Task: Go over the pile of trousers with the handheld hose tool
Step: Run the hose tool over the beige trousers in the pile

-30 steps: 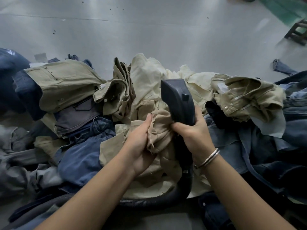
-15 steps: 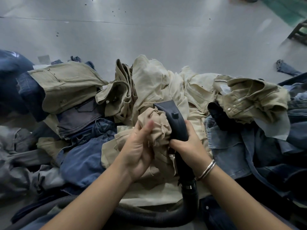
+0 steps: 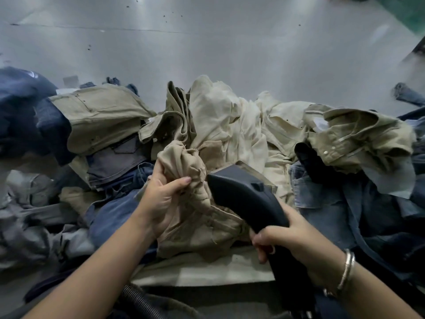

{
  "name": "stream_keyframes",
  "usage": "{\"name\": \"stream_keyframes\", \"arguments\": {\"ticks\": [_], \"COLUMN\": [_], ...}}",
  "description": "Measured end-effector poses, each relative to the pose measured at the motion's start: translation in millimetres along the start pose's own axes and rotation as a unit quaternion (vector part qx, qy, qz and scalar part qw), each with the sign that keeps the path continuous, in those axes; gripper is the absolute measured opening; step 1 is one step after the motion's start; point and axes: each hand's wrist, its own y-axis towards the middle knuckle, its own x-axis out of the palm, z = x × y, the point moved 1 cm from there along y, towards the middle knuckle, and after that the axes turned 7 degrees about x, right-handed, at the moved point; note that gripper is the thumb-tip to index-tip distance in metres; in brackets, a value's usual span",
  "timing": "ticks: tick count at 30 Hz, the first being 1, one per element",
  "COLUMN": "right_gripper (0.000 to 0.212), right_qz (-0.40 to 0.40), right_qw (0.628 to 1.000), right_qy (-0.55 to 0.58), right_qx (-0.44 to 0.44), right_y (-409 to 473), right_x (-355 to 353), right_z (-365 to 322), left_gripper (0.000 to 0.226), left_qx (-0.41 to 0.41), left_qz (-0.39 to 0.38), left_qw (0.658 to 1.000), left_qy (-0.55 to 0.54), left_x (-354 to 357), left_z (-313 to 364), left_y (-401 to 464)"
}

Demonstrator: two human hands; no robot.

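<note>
Near the counter's (image 3: 202,270) front edge, the left hand (image 3: 161,199) bunches tan trousers (image 3: 184,164) in a closed grip while the right hand (image 3: 292,236), clamped on the hose tool (image 3: 243,194), aims its head leftward, touching the bunch.

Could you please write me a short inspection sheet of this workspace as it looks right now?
Surface: grey table, bare at the back, scattered with small dark specks.
Job's things: pile of trousers in khaki, cream, denim and grey; dark handheld hose tool with its head against the bunched tan trousers.
Clutter: small pale tag behind the pile.
Grippers: left hand grips the tan trousers; right hand grips the tool's handle, bangle on the wrist.
Cables: ribbed black hose runs along the near edge.
Surroundings: green floor at the top right.
</note>
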Motion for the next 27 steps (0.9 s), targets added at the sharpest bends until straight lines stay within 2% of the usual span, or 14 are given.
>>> {"name": "stream_keyframes", "arguments": {"ticks": [6,8,12,16,19,22,27], "right_gripper": [0.055,0.054,0.043,0.036,0.027,0.019,0.04], "right_qz": [0.011,0.01,0.014,0.071,0.106,0.081,-0.034], "right_qw": [1.0,1.0,0.999,0.997,0.993,0.995,0.999], "right_qy": [-0.01,0.005,0.029,0.044,0.055,0.065,-0.001], "right_qx": [0.021,0.018,0.008,0.003,0.003,-0.002,0.038], "right_y": [7,8,6,13,16,10,3], "right_x": [8,7,3,-8,-24,-33,-20], "right_z": [5,5,4,0,-6,-8,4], "left_gripper": [0.075,0.071,0.073,0.072,0.074,0.067,0.069], "left_qx": [-0.022,-0.039,-0.077,-0.115,-0.132,-0.113,-0.104], "left_qz": [-0.046,-0.067,-0.125,-0.197,-0.197,-0.172,-0.176], "left_qw": [0.999,0.997,0.989,0.973,0.971,0.978,0.977], "left_qy": [0.016,0.01,-0.011,-0.018,-0.008,0.043,0.066], "left_x": [6,8,6,5,6,4,5], "left_z": [-6,-10,-9,-8,-6,2,1], "left_y": [-4,-8,-14,-24,-24,-17,-15]}}
